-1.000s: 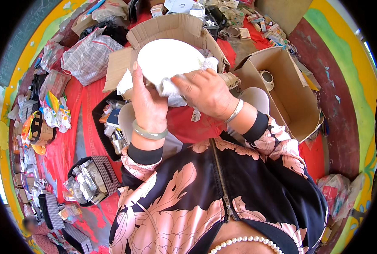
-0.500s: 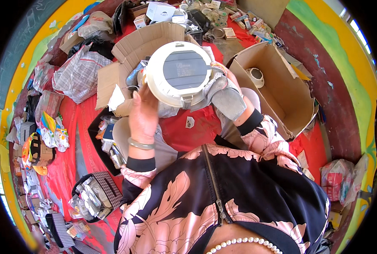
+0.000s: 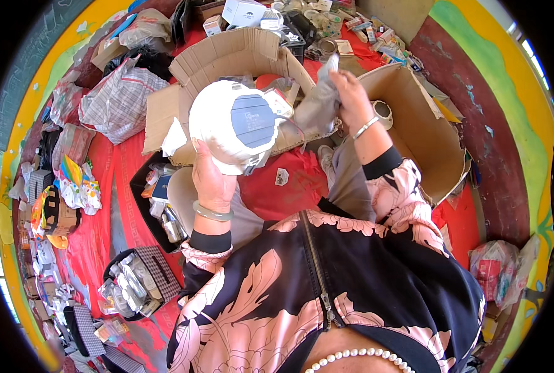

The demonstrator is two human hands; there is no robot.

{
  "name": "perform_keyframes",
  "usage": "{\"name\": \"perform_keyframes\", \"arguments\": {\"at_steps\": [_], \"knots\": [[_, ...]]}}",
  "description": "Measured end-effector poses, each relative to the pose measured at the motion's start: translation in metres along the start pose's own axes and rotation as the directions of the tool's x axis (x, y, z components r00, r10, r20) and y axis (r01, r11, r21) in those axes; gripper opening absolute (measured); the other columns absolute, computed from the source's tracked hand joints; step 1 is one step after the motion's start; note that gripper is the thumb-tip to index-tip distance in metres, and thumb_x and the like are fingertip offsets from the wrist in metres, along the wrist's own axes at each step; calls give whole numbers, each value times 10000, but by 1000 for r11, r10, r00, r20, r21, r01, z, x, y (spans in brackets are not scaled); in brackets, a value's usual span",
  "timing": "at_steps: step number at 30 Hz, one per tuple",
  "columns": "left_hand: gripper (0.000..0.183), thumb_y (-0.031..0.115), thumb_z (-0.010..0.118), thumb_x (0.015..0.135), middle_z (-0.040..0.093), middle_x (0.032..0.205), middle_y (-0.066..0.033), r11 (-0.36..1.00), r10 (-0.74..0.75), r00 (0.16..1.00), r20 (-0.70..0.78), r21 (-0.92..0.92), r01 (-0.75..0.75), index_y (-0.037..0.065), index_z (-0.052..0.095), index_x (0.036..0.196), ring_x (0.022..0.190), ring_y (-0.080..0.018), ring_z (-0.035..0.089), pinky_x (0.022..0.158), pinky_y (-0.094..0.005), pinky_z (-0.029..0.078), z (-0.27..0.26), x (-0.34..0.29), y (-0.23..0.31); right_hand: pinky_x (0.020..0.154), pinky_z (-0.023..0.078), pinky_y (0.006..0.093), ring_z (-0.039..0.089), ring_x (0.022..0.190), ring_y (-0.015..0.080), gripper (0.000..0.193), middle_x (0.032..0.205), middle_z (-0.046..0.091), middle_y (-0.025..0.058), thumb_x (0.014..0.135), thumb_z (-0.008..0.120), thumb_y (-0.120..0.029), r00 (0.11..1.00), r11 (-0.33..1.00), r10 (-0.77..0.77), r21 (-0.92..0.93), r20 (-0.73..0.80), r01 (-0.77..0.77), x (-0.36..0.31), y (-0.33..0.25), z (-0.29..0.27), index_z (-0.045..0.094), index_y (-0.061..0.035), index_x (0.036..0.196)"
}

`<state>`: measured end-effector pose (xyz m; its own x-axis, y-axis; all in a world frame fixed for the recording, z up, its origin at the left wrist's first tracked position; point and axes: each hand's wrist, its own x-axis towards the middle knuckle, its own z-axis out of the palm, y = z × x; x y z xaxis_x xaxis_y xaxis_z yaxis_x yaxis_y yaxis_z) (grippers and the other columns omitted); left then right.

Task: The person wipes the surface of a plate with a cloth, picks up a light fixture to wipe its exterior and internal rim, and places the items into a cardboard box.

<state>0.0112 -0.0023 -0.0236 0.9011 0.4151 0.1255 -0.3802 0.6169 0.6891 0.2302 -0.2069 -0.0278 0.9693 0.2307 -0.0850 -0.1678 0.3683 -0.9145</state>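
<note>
A round white downlight point(image 3: 218, 121) with a grey panel on its back is tilted in front of me, its spring clip near my wrist. My left hand point(image 3: 213, 180) grips it from the lower left side, thumb up against the rim. To the right, my right hand point(image 3: 353, 99) pinches a grey cloth point(image 3: 319, 102), which hangs just off the lamp, beside its short cable. Beneath both hands stands an open cardboard box point(image 3: 227, 55) with mixed items inside. A second white round lamp point(image 3: 382, 113) lies in another open cardboard box point(image 3: 414, 155) on the right.
Left of my knees sits a black bin point(image 3: 141, 205) of small packages. A checked basket point(image 3: 158, 267) of clear packages stands nearer. Bulging plaid bags point(image 3: 112, 105) lie at the far left. A red sheet point(image 3: 90, 242) covers the floor. Piled small boxes point(image 3: 242, 13) stand at the back.
The downlight has moved left and lower and tilted to the right. My right hand has come away from its rim with the grey cloth, moving right and up. The left hand now grips the lamp.
</note>
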Motion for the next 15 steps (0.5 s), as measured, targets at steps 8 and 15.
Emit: {"name": "perform_keyframes", "arguments": {"at_steps": [8, 15], "knots": [[551, 436, 357, 981, 575, 1123, -96, 870, 126, 992, -13, 482, -104, -40, 476, 1232, 999, -162, 529, 870, -286, 418, 22, -3, -15, 761, 469, 389, 610, 861, 288, 331, 876, 640, 174, 798, 648, -272, 575, 323, -571, -484, 586, 813, -60, -47, 125, 624, -36, 1030], [531, 435, 361, 981, 573, 1117, -90, 861, 122, 988, -99, 506, -56, -19, 493, 1223, 989, -146, 523, 845, -265, 421, 14, -8, -9, 772, 383, 379, 588, 841, 267, 273, 799, 622, 96, 767, 585, -143, 428, -39, -325, -464, 843, 885, -106, -38, 142, 583, -60, 1026]]}}
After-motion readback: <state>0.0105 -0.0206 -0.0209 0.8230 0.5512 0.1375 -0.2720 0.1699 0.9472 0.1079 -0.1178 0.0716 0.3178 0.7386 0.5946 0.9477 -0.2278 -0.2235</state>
